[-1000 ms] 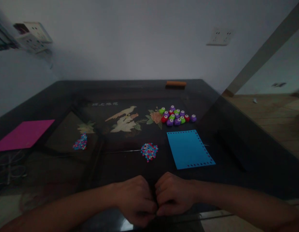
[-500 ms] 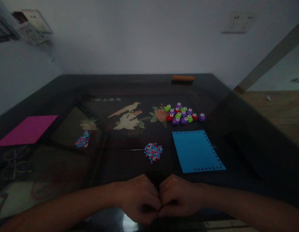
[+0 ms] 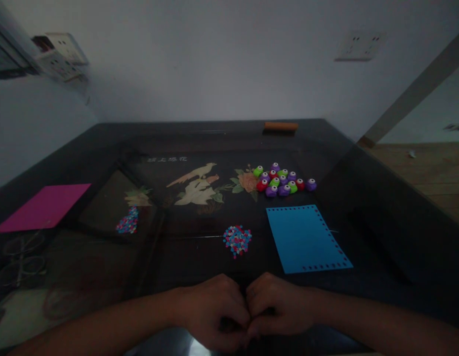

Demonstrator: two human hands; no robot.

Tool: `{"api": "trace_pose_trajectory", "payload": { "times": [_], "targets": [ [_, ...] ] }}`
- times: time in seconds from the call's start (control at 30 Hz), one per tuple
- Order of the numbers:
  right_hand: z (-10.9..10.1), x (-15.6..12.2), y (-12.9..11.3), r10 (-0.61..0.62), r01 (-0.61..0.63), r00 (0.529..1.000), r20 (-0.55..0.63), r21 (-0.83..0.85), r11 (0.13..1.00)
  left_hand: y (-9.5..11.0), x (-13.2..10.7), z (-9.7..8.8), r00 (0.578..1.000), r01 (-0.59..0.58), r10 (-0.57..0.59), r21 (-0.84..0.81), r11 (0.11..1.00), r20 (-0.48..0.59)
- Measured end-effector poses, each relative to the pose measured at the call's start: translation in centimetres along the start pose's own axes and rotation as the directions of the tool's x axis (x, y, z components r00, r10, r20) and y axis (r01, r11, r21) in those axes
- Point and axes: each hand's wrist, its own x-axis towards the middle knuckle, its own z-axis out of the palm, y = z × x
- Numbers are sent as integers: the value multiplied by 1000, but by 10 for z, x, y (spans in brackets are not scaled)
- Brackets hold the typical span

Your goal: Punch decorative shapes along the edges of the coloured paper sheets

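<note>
At the near edge of the dark table, my left hand (image 3: pixel 218 311) and my right hand (image 3: pixel 275 306) meet knuckle to knuckle. Both have curled fingers, with thumbs and fingertips pressed together; whatever lies between them is hidden. Just beyond is a pile of tiny pink, blue and white paper bits (image 3: pixel 237 241). To its right lies a blue sheet (image 3: pixel 307 240) with small holes along its top, right and part of its bottom edge. Behind the sheet stands a cluster of small red, green and purple craft punches (image 3: pixel 283 180).
A second heap of paper bits (image 3: pixel 128 221) lies left of centre. Farther left is a pink sheet (image 3: pixel 44 207), with a clear looped object (image 3: pixel 21 259) nearer me, too dim to name. A brown cylinder (image 3: pixel 281 127) rests by the back wall (image 3: pixel 214 64).
The whole scene sits slightly lower in view, as the camera has tilted a little. My hands stay together in the same closed pose; nothing on the table has moved.
</note>
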Motion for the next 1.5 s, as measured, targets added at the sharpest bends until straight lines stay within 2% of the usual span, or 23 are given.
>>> {"api": "trace_pose_trajectory", "payload": {
  "times": [0.17,0.57,0.67,0.77,0.93,1.1,1.27,1.5],
  "targets": [
    [0,0,1,8,-7,1000,-24,35,999,0,0,0,1000,17,-17,20,1000,10],
    [0,-2,4,33,-34,999,37,6,999,-1,1,2,1000,0,1,53,999,-10],
    [0,-1,3,25,-25,1000,14,19,1000,0,2,1,1000,-10,11,52,999,-22],
    [1,-1,3,27,-27,999,-19,42,999,0,3,1,1000,-7,8,71,997,-8],
    [1,-1,4,41,-41,999,18,16,999,-1,2,2,1000,14,-16,103,995,24],
    [0,-1,7,37,-37,999,22,26,999,0,2,2,1000,17,-16,75,997,-14],
    [0,-1,7,64,-64,998,24,32,997,0,2,0,1000,-1,2,53,999,-1],
    [0,-1,8,46,-46,999,6,41,998,-3,1,5,1000,15,-13,86,996,-22]
  ]
}}
